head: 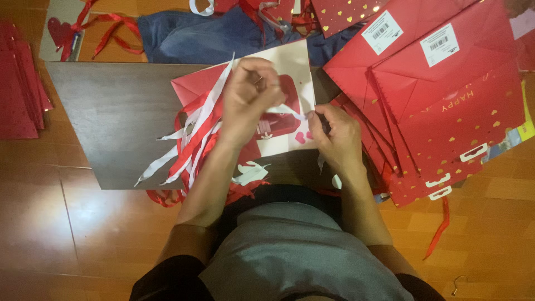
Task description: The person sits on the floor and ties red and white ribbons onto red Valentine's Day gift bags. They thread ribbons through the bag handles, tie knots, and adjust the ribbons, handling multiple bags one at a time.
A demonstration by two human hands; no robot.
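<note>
A flat paper gift bag (290,61), cream with a red picture and small pink hearts, lies on a low dark board (111,111). My left hand (252,97) rests on top of the bag with its fingers pinched on a white ribbon (294,111). My right hand (334,136) pinches the other end of that ribbon at the bag's right edge. Left of my left hand, a bundle of red and white ribbons (192,139) fans across the board.
A heap of flat red gift bags (446,100) with gold hearts and white labels lies at right on the wooden floor (44,223). Blue cloth (206,36) sits behind the board. More red bags (22,83) are stacked far left. Paper scraps (251,173) lie near my lap.
</note>
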